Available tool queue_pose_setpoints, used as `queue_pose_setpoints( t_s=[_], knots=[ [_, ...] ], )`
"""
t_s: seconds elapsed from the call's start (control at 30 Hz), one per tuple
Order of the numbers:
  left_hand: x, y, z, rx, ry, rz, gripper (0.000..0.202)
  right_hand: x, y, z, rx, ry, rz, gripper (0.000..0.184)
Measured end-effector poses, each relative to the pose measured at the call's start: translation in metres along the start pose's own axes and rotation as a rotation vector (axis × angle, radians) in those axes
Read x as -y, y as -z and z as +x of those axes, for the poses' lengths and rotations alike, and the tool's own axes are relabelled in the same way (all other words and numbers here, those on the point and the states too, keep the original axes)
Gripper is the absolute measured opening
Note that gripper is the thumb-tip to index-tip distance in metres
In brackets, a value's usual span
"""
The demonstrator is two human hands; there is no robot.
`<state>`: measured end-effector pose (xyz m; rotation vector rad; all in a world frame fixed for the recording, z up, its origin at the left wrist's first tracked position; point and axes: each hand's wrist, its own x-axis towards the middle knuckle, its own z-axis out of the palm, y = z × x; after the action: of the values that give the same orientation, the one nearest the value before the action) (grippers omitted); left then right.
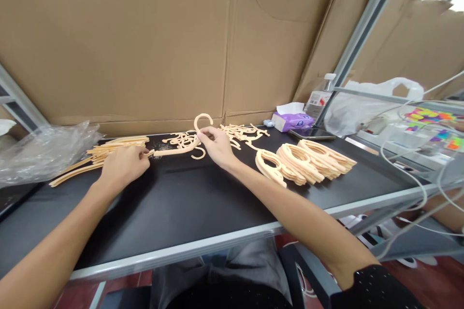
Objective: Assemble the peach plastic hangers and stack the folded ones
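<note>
Head view | peach plastic hanger point(174, 151) held level above black table point(145, 212), hook point(203, 117) upward | right hand point(215, 146): thumb and fingers pinching hanger's neck; left hand point(123, 166): fingertips closed on hanger's far end | stacked hangers point(308, 161) to right

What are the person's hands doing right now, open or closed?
Left hand: closed, pinching the end of a peach plastic hanger.
Right hand: closed, holding that hanger just below its hook.
</note>
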<state>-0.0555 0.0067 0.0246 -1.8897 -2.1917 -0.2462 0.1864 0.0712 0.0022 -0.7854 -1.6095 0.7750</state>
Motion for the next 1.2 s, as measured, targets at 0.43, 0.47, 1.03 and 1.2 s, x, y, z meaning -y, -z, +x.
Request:
queue_pose_setpoints(
  t_s=[0.43,0.47,1.03,1.2],
  knots=[
    [-0.006,-0.014,0.001,-0.073,-0.206,-0.141,0.032,-0.001,0.001,0.002,-0.012,-0.013,-0.005,0.014],
    [-0.005,-0.016,0.002,-0.085,-0.249,-0.121,0.031,-0.001,0.002,0.002,-0.024,-0.014,-0.001,0.015],
    [-0.015,-0.012,0.0,0.101,-0.433,-0.448,0.03,-0.01,0.001,0.009,-0.139,-0.098,0.11,0.012],
    [-0.018,-0.016,-0.002,0.098,-0.497,-0.583,0.026,-0.01,-0.001,0.007,-0.057,-0.16,0.098,0.008]
  ],
)
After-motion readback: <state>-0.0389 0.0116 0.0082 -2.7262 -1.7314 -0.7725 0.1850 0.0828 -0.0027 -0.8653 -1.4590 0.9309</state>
